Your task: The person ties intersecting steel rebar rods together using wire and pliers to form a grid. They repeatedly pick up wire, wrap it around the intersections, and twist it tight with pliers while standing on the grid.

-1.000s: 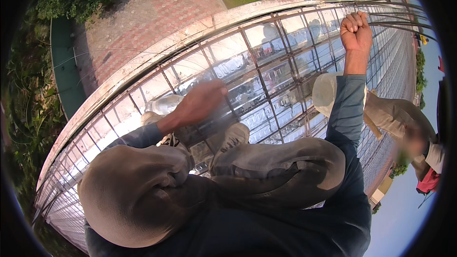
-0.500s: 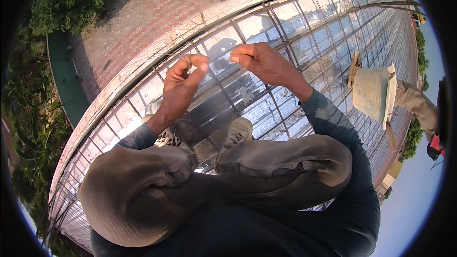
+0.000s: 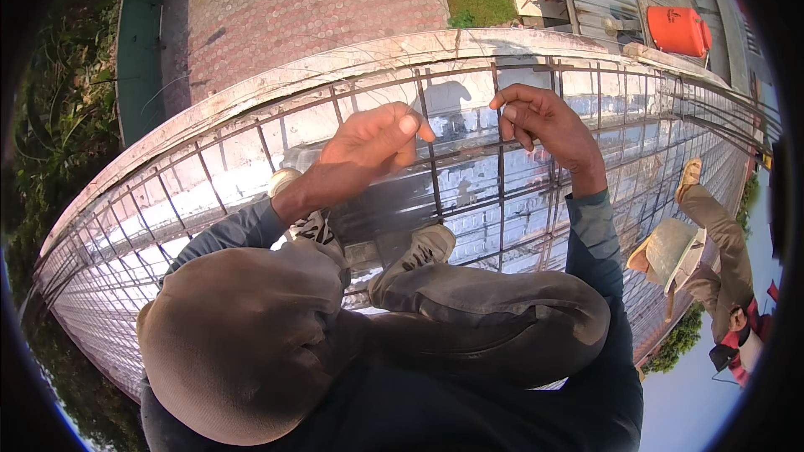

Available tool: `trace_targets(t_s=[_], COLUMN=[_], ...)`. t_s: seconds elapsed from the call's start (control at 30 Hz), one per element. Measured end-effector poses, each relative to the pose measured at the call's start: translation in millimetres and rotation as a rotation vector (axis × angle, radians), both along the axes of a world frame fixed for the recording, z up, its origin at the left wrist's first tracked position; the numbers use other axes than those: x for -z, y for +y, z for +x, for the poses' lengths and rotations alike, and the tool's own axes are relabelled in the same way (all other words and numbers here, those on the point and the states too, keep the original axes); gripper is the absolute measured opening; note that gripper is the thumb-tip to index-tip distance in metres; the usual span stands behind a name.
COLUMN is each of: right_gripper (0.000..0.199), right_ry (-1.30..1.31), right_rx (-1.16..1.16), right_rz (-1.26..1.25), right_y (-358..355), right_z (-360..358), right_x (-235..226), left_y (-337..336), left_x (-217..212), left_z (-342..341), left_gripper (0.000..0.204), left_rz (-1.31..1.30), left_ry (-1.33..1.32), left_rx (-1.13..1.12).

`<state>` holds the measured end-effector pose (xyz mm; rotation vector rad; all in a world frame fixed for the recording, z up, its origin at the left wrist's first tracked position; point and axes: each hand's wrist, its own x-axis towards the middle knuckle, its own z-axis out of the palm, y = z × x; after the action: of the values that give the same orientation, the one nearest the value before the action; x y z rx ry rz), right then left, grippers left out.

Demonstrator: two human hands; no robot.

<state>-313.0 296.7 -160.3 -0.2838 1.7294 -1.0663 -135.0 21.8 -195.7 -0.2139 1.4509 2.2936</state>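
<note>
From the head camera I look down on a grid of steel bars [image 3: 469, 176] laid over pale boards, with my knees and a grey shoe [image 3: 423, 247] below. My left hand [image 3: 368, 146] hovers just above a bar crossing, fingers curled narrow with the thumb near the forefinger; I cannot tell whether it pinches anything. My right hand [image 3: 544, 121] sits near the next upright bar, its grip narrow too, fingertips bent together over something too thin to make out. At the right edge another person [image 3: 708, 243] in a straw hat crouches on the same grid. An orange tank [image 3: 678, 29] stands beyond the slab's edge.
</note>
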Motion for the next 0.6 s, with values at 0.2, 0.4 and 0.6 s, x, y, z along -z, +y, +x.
trace_targets(t_s=[0.2, 0.4, 0.6], right_gripper=[0.025, 0.023, 0.018], right_ry=[-0.071, -0.154, -0.031], right_rx=[0.379, 0.390, 0.118], right_rz=[-0.263, -0.239, 0.071], right_y=[8, -34, -78], right_z=[12, 55, 94], right_x=[24, 17, -34], left_y=[-61, -159, -221], left_x=[-36, -105, -197], left_z=[2, 39, 154], left_gripper=[0.045, 0.047, 0.041], left_rz=[0.044, 0.258, 0.220], left_ry=[0.111, 0.244, 0.265], left_rx=[-0.066, -0.395, -0.560])
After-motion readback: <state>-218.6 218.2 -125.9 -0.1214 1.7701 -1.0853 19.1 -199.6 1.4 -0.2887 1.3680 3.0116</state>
